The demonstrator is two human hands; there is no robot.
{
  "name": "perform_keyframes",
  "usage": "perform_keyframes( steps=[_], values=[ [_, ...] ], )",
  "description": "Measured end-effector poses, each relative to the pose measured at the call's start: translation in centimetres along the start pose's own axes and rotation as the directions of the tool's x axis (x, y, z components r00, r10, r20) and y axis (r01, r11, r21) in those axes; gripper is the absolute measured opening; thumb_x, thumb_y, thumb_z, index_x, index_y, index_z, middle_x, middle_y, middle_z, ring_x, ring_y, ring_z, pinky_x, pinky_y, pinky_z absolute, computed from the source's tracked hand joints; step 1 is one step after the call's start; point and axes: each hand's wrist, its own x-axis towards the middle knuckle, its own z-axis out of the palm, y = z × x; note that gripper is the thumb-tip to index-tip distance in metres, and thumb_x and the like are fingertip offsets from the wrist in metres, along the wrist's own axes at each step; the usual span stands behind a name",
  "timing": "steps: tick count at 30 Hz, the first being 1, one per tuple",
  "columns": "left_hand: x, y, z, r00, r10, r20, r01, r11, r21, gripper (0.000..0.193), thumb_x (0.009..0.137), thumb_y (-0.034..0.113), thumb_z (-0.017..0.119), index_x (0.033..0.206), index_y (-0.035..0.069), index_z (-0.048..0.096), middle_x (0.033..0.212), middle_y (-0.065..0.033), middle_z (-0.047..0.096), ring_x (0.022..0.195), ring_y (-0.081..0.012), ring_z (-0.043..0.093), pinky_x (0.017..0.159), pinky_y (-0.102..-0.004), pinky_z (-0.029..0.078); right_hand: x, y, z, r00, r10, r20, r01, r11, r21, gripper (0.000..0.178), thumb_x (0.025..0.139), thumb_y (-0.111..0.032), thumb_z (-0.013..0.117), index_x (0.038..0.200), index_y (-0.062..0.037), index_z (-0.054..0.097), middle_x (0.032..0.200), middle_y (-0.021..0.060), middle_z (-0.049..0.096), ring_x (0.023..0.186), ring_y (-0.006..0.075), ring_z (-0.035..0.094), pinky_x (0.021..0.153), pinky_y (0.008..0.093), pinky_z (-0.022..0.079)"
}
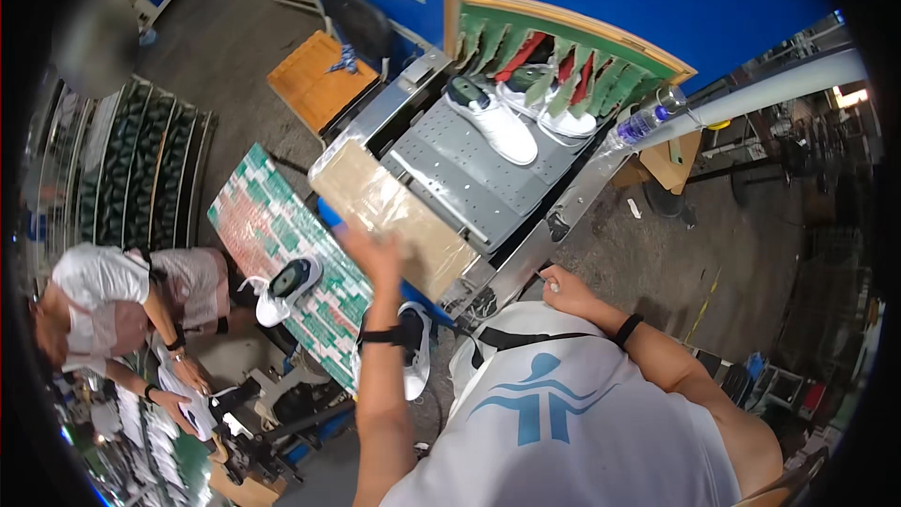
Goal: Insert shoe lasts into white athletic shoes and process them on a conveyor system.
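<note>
My left hand [373, 258] is over the brown-taped board [389, 216] at the conveyor's near end, its fingers smeared by motion. Closed and low, my right hand [566, 291] is beside the conveyor's metal side rail [537, 263]; whatever its fingers hold, if anything, is too small to make out. A white sneaker [497, 127] with a dark green insert lies on the grey perforated conveyor [450, 164]. Behind it, more white shoes [566, 120] sit under the flap curtain. Partly covered by my left forearm, another white shoe [416, 376] stands near the green-and-pink patterned table [263, 216].
One more white shoe [289, 291] lies on the patterned table. At the left a co-worker [113, 305] handles a white piece at a machine. Green and red flaps [526, 52] hang at the conveyor's opening. A clear bottle [643, 124] is by a pole; an orange board [322, 80] stands behind.
</note>
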Motion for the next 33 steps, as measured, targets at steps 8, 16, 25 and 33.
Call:
perform_keyframes(
  steps=[8,16,25,33],
  values=[
    [8.4,25.3,25.1,0.833,-0.394,0.387,0.547,0.686,-0.479,0.128,0.073,0.036,0.100,0.161,-0.015,0.023,0.163,-0.0357,0.040,0.154,-0.0439,0.040,0.129,-0.0428,0.031,-2.3,5.2,-6.9,0.981,0.189,-0.044,-0.174,0.957,0.232,0.049,0.091,-0.014,0.071,0.136,0.0007,0.059,0.115,0.0218,0.075,0.113,0.0353,0.074,0.099,0.0416,0.056],
    [10.4,20.5,23.0,0.802,-0.283,0.526,0.597,0.330,-0.731,0.046,0.089,0.015,0.087,0.129,0.002,0.070,0.117,-0.0080,0.077,0.105,-0.0230,0.075,0.094,-0.0382,0.060,-1.7,12.7,-10.0,0.977,0.168,-0.134,-0.135,0.964,0.227,0.044,0.091,-0.009,0.069,0.134,-0.0011,0.060,0.108,0.0178,0.074,0.104,0.0290,0.073,0.093,0.0410,0.056],
    [-5.6,11.9,-2.8,0.813,-0.430,0.393,0.582,0.574,-0.576,0.067,0.084,0.001,0.083,0.144,-0.002,0.055,0.130,-0.0100,0.070,0.113,-0.0208,0.069,0.102,-0.0351,0.054,4.9,2.0,-10.3,0.996,-0.008,0.093,-0.016,0.968,0.251,0.045,0.090,-0.007,0.066,0.134,-0.0021,0.061,0.109,0.0133,0.070,0.100,0.0253,0.070,0.090,0.0392,0.056],
    [-16.6,9.2,-3.5,0.898,-0.425,0.114,0.435,0.820,-0.371,0.076,0.082,0.010,0.092,0.141,-0.003,0.045,0.129,-0.0165,0.068,0.116,-0.0256,0.068,0.105,-0.0387,0.052,4.8,-10.2,-2.7,0.862,-0.433,0.265,0.422,0.901,0.102,0.052,0.086,-0.004,0.065,0.137,-0.0013,0.059,0.108,0.0163,0.069,0.098,0.0316,0.069,0.088,0.0400,0.055]
  ],
)
